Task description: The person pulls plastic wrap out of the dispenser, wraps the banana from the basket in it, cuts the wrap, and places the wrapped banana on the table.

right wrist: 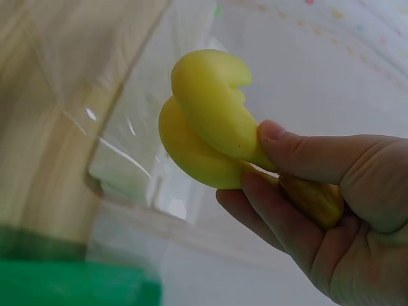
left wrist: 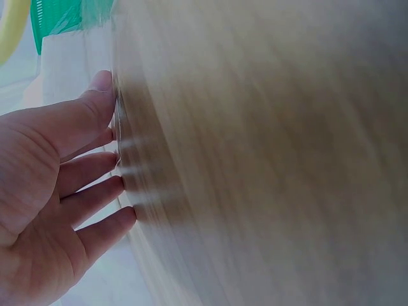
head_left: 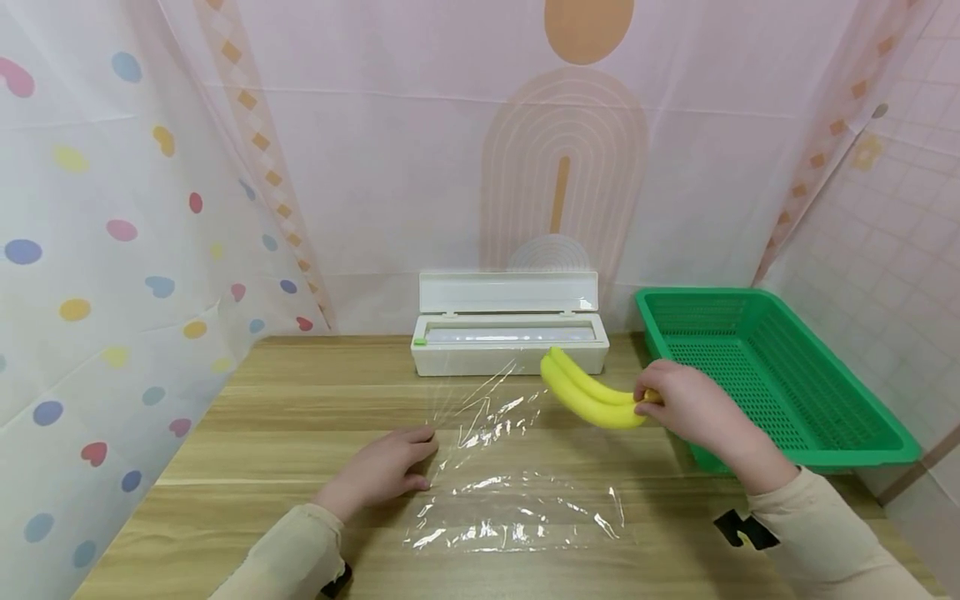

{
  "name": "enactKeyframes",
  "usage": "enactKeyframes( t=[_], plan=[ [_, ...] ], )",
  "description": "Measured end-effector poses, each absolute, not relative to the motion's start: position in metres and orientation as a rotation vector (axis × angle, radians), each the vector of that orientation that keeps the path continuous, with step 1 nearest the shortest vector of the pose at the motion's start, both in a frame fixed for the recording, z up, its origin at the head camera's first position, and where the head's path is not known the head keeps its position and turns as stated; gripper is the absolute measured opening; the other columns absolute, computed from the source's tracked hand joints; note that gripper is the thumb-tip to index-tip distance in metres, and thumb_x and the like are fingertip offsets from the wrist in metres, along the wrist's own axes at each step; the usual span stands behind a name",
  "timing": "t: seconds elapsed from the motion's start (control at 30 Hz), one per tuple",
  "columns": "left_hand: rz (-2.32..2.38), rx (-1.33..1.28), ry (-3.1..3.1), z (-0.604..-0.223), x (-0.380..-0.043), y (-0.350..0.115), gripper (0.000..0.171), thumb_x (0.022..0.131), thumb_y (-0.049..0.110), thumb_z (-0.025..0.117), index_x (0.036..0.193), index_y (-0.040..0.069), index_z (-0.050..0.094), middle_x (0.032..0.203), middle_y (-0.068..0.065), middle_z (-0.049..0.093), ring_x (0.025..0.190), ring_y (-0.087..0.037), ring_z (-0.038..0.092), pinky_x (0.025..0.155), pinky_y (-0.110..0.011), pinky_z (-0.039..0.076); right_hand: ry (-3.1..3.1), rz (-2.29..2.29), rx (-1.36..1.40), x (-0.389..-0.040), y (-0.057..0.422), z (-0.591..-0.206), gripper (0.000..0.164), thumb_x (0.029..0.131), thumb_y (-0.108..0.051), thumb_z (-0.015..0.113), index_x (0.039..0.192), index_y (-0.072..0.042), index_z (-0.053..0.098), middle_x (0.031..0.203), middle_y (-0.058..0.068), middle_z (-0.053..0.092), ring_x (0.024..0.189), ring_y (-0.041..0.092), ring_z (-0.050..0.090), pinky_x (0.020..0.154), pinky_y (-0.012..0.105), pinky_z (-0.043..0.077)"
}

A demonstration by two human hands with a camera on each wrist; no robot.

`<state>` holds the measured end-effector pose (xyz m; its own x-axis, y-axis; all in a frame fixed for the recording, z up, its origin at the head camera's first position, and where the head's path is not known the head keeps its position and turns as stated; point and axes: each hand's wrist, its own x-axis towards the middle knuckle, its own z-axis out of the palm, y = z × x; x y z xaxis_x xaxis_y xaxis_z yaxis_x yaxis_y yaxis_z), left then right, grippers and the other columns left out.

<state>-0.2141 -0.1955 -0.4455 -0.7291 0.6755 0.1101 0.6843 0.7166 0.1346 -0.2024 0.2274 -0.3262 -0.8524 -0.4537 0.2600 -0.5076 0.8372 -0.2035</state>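
My right hand [head_left: 686,404] pinches a small bunch of yellow bananas [head_left: 592,396] by the stem end, holding it in front of the right part of the wrap box. In the right wrist view, thumb and fingers close round the brown stem of the bananas [right wrist: 210,121]. A sheet of clear cling film [head_left: 517,508] lies across the wood tabletop, running from the white wrap dispenser [head_left: 510,360], whose lid stands raised. My left hand [head_left: 382,467] rests on the table beside the film's left edge. Its fingers [left wrist: 95,197] are extended, fingertips at the tabletop, in the left wrist view.
A green plastic basket [head_left: 832,458] with slotted sides stands at the right of the table. A patterned curtain [head_left: 375,167] hangs behind the table, and a dotted one [head_left: 112,292] along the left. A small green slider [head_left: 421,342] sits on the dispenser's left end.
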Motion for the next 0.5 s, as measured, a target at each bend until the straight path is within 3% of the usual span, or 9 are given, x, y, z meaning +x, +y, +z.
enactKeyframes(
  t=[0.5],
  plan=[
    [-0.263,-1.136,-2.855,-0.445,-0.213,-0.196,0.056,0.082,0.024,0.08,0.126,-0.005,0.062,0.135,-0.025,0.055,0.121,-0.043,0.055,0.103,-0.052,0.043,-2.753,0.369,0.914,-0.212,0.193,-0.348,0.021,0.078,-0.007,0.083,0.079,-0.015,0.064,0.08,-0.008,0.053,0.07,0.009,0.051,0.063,0.028,0.049]
  ],
)
